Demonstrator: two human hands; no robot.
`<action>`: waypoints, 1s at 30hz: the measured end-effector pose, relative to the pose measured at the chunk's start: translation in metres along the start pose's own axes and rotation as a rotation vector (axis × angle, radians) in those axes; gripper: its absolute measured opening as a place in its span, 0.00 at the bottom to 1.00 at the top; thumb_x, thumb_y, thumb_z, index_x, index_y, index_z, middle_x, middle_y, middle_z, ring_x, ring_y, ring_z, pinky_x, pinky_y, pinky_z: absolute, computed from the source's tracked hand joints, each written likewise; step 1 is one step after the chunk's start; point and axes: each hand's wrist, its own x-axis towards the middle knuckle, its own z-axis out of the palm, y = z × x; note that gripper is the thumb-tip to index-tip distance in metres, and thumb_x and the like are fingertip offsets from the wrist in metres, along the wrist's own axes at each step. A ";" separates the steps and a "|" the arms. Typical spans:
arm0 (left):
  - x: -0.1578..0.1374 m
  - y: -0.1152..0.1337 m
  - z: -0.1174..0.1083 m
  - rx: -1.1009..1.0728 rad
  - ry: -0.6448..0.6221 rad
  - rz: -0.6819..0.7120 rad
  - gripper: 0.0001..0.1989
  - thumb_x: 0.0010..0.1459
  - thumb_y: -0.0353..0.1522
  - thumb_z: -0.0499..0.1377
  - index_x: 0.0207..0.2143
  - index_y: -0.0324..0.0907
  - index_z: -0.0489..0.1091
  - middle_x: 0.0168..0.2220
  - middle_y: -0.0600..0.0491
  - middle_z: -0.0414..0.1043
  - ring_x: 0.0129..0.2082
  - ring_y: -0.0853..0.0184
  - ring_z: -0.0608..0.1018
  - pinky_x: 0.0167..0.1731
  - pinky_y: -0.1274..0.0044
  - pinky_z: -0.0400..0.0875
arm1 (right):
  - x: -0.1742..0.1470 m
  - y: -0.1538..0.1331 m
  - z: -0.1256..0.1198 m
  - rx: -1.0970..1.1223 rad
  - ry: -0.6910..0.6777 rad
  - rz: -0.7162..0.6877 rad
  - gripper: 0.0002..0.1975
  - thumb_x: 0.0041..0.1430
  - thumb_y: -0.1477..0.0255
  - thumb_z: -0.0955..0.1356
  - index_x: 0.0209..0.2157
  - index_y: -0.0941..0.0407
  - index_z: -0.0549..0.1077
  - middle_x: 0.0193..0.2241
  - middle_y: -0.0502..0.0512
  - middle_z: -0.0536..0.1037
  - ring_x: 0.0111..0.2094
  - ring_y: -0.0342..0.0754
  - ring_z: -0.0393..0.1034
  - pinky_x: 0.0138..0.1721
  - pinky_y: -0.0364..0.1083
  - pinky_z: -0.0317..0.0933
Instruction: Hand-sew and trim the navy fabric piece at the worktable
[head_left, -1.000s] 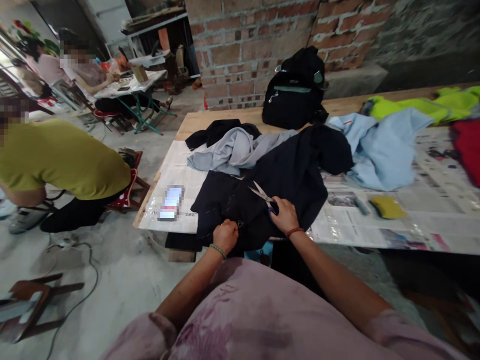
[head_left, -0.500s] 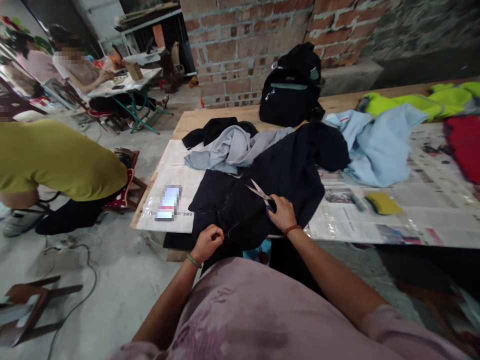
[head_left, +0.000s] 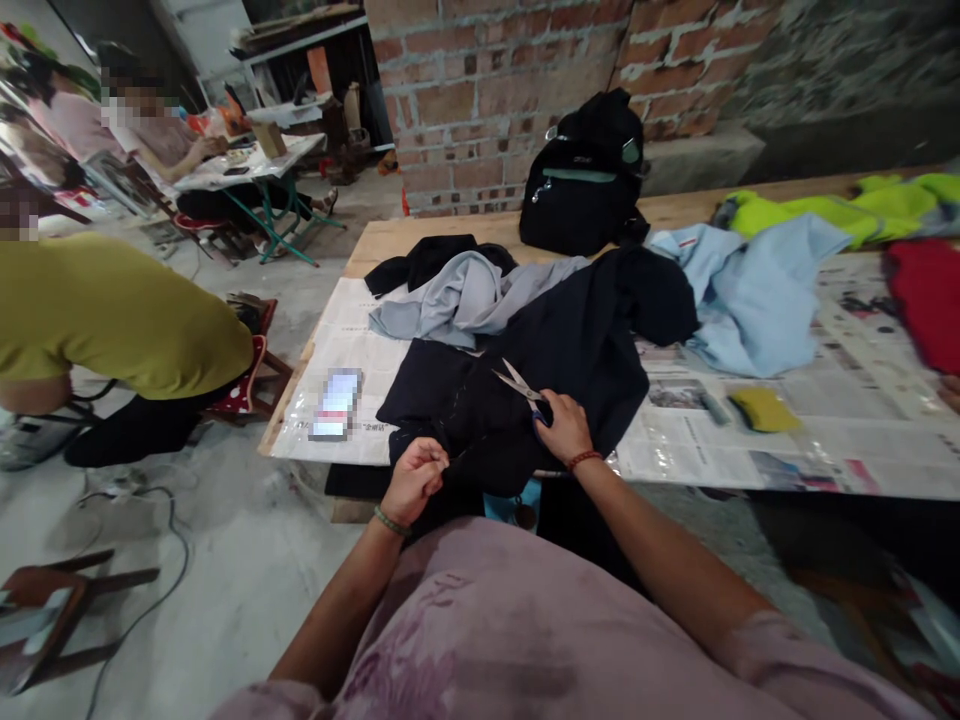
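Note:
My right hand [head_left: 564,428] is closed around the handles of a pair of scissors [head_left: 517,380]. The dark-handled scissors point up and left, blades parted, over a black garment [head_left: 577,330]. Pale stitches run down the garment's left part. At its near edge, my left hand [head_left: 417,480] has its fingers pinched together. What those fingertips hold is too small to make out. A phone [head_left: 336,405] with a lit screen lies left of the cloth.
Behind the garment lie a grey cloth [head_left: 469,295] and a black backpack [head_left: 581,180]. To the right are a light-blue cloth [head_left: 772,300] and a yellow pad [head_left: 765,410] on the newspaper-covered table [head_left: 847,440]. A person in a yellow-green shirt [head_left: 112,310] sits at left.
My left hand has shifted slightly and turned, showing more of its curled fingers. The pale thread seen beside its fingertips no longer shows clearly. My right hand and the scissors have barely moved.

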 end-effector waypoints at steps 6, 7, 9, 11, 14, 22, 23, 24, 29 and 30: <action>-0.005 -0.002 -0.003 -0.197 -0.049 -0.109 0.09 0.44 0.26 0.59 0.28 0.40 0.62 0.27 0.60 0.67 0.10 0.86 0.53 0.11 0.87 0.49 | 0.000 -0.001 0.000 -0.002 -0.001 0.010 0.21 0.51 0.69 0.63 0.49 0.56 0.63 0.41 0.58 0.69 0.44 0.53 0.62 0.44 0.49 0.54; -0.004 -0.002 -0.002 -0.244 -0.031 -0.103 0.09 0.43 0.26 0.59 0.29 0.40 0.62 0.26 0.61 0.66 0.10 0.86 0.52 0.11 0.88 0.49 | 0.000 -0.001 0.000 0.001 0.001 0.010 0.21 0.51 0.69 0.63 0.49 0.56 0.63 0.41 0.57 0.69 0.44 0.53 0.62 0.44 0.49 0.54; -0.002 -0.003 -0.001 -0.352 0.013 -0.079 0.10 0.43 0.25 0.58 0.30 0.42 0.61 0.26 0.62 0.64 0.11 0.86 0.51 0.12 0.88 0.48 | 0.000 -0.001 0.000 0.006 0.002 0.011 0.21 0.51 0.69 0.63 0.49 0.56 0.63 0.41 0.57 0.69 0.44 0.53 0.62 0.44 0.49 0.54; 0.001 -0.002 -0.002 -0.437 0.047 -0.053 0.09 0.44 0.26 0.57 0.30 0.42 0.61 0.25 0.62 0.61 0.11 0.86 0.49 0.12 0.88 0.48 | 0.000 -0.001 0.000 0.010 0.002 0.012 0.21 0.51 0.69 0.63 0.49 0.56 0.63 0.41 0.58 0.69 0.43 0.52 0.62 0.44 0.50 0.54; 0.001 0.002 -0.011 -0.415 0.017 -0.060 0.07 0.45 0.29 0.57 0.29 0.42 0.62 0.22 0.62 0.58 0.11 0.85 0.48 0.12 0.86 0.47 | 0.001 -0.001 0.000 0.009 0.008 0.004 0.21 0.51 0.69 0.63 0.49 0.56 0.63 0.40 0.58 0.69 0.43 0.53 0.62 0.44 0.50 0.54; -0.016 0.015 -0.029 0.535 -0.134 -0.351 0.08 0.41 0.32 0.63 0.25 0.37 0.68 0.16 0.61 0.58 0.15 0.80 0.57 0.15 0.84 0.47 | 0.000 0.000 0.001 0.013 0.015 -0.012 0.22 0.51 0.69 0.63 0.49 0.56 0.63 0.40 0.58 0.69 0.43 0.53 0.62 0.45 0.49 0.54; -0.017 0.016 -0.029 0.594 -0.137 -0.328 0.07 0.41 0.32 0.62 0.24 0.37 0.70 0.17 0.60 0.60 0.16 0.79 0.59 0.16 0.84 0.48 | 0.000 0.000 0.001 0.008 0.018 -0.012 0.22 0.51 0.69 0.63 0.49 0.57 0.63 0.40 0.58 0.69 0.43 0.53 0.62 0.45 0.49 0.54; -0.018 0.017 -0.028 0.617 -0.146 -0.318 0.06 0.42 0.32 0.61 0.25 0.37 0.72 0.18 0.59 0.61 0.17 0.78 0.59 0.16 0.83 0.48 | 0.000 0.000 0.001 0.003 0.021 -0.010 0.21 0.51 0.68 0.63 0.49 0.57 0.64 0.40 0.58 0.69 0.43 0.53 0.62 0.45 0.49 0.54; -0.021 0.014 -0.037 0.293 -0.216 -0.281 0.07 0.45 0.31 0.60 0.28 0.39 0.74 0.21 0.58 0.59 0.14 0.80 0.59 0.15 0.82 0.48 | 0.001 0.000 0.001 -0.008 0.008 -0.010 0.22 0.51 0.68 0.63 0.49 0.57 0.64 0.39 0.58 0.70 0.43 0.52 0.62 0.45 0.49 0.55; -0.023 0.012 -0.041 0.183 -0.238 -0.236 0.04 0.44 0.31 0.60 0.25 0.39 0.74 0.22 0.58 0.59 0.14 0.80 0.60 0.15 0.82 0.50 | 0.001 0.000 0.001 -0.009 0.009 -0.011 0.22 0.51 0.68 0.63 0.49 0.57 0.64 0.40 0.58 0.70 0.43 0.52 0.62 0.45 0.49 0.55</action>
